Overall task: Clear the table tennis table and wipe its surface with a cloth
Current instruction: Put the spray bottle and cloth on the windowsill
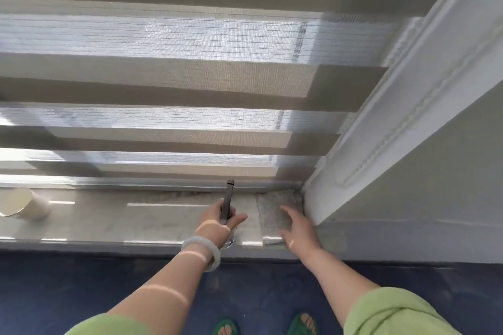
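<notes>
cloth (270, 221) lay flat at the far right end of the windowsill (109, 221), tucked into the corner against the white window frame (381, 130), near edge reaching the sill's front lip. right hand (298, 228) was over it, fingers spread and fairly straight, gripping nothing; i couldn't tell if the palm actually pressed down. left hand (217, 221) sat just left of the cloth, fingers curled around a dark stick (228, 198) that stood up out of the fist toward the striped blind (163, 76). something clear showed under that hand, too blurred for me to identify. pale bracelet (202, 249) was on the left wrist. the two hands were near each other, not touching. beige cup (21, 204) stood at the far left of the sill, well apart from both hands. light stripes from the blind fell across the sill and both forearms. green sleeves and green sandals (303, 322) showed at the bottom over a blue floor (81, 280).
</notes>
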`<state>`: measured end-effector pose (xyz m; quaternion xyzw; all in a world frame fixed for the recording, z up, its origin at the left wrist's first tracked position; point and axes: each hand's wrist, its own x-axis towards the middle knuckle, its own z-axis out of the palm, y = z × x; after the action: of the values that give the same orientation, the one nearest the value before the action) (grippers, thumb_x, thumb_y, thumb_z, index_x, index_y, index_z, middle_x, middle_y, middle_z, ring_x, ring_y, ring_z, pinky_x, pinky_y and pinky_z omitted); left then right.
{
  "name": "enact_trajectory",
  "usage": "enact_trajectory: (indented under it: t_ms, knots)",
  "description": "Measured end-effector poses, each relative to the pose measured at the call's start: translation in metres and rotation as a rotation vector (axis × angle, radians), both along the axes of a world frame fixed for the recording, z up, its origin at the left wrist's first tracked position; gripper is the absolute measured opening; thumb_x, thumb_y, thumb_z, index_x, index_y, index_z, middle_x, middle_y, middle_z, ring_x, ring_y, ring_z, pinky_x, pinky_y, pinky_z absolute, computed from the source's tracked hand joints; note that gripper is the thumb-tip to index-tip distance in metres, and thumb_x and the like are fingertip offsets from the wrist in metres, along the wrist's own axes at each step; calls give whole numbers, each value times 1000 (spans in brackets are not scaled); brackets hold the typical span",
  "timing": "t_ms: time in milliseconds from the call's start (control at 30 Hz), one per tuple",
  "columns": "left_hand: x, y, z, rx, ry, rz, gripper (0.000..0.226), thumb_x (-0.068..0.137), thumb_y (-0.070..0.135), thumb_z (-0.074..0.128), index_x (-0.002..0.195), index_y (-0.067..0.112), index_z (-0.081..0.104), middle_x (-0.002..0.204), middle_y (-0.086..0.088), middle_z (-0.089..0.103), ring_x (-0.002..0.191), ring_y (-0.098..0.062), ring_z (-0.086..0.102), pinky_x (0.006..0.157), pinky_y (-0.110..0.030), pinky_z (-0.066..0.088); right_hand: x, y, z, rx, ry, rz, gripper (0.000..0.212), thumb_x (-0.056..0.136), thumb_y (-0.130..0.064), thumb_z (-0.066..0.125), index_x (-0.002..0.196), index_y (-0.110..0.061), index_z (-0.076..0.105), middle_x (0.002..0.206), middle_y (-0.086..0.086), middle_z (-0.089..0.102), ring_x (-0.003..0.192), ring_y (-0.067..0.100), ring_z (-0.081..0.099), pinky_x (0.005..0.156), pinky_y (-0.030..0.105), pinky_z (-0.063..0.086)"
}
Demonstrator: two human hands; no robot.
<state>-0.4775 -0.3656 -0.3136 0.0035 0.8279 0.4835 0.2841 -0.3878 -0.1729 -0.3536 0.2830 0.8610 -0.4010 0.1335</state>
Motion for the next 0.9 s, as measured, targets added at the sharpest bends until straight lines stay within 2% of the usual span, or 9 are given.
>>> enact_trajectory:
  t_ms: [67, 200, 367, 467, 533, 700, 800, 900]
  knots:
    - [-6, 5, -6, -42, 54, -23, 25, 80, 23, 81, 88, 13, 59, 85, -6, 66, 82, -26, 62, 86, -40, 49, -2, 0, 0, -4, -11, -7, 65, 88, -1, 64, 148, -15, 41, 153, 4, 41, 141, 19, 37, 109, 15, 23]
    - [-13, 18, -7, -71, 102, -72, 23, 84, 25, 76, 93, 12, 59, 94, -7, 67, 89, -25, 63, 87, -37, 48, -1, -6, 2, -2, -48, 16, 70, 88, -10, 69, 150, -15, 37, 154, 3, 39, 142, 19, 36, 112, 19, 24]
    - [-15, 34, -12, -50, 94, -126, 24, 81, 5, 73, 91, 19, 56, 104, -15, 63, 90, -25, 58, 93, -45, 49, 4, -13, -1, 22, -60, 24, 68, 88, -11, 70, 148, -15, 39, 151, 4, 42, 139, 20, 39, 111, 21, 27]
    - [-15, 36, -19, -88, 149, -202, 43, 80, 5, 74, 120, 4, 59, 116, -14, 59, 104, -26, 55, 100, -46, 46, -1, -11, 3, 101, -46, 35, 65, 90, -14, 66, 148, -13, 38, 149, 6, 42, 138, 22, 38, 111, 22, 26]
    - [-15, 35, -18, -122, 173, -221, 51, 80, 7, 76, 126, 1, 56, 125, -18, 58, 115, -33, 56, 101, -45, 46, -4, -8, 4, 133, -39, 27, 63, 91, -13, 64, 148, -13, 37, 149, 6, 41, 138, 22, 37, 111, 23, 25]
    - [-14, 34, -17, -141, 154, -190, 29, 82, 12, 71, 106, 19, 58, 126, -9, 52, 109, -27, 54, 98, -34, 43, -5, -5, 10, 136, -56, 11, 63, 93, -14, 64, 149, -15, 37, 148, 6, 41, 137, 23, 38, 111, 24, 27]
    - [-15, 29, -15, -255, 148, -215, 44, 82, 17, 73, 122, 13, 54, 130, -9, 48, 120, -27, 48, 103, -31, 37, -2, -8, 19, 114, -36, -15, 63, 91, -12, 65, 149, -15, 38, 148, 7, 42, 137, 23, 38, 112, 27, 28]
    - [-12, 18, -15, -272, 124, -198, 59, 84, 13, 74, 136, 11, 45, 139, -9, 43, 128, -26, 46, 109, -32, 35, 6, -12, 25, 75, -1, -53, 64, 90, -8, 65, 148, -17, 39, 149, 6, 42, 136, 23, 40, 113, 29, 30]
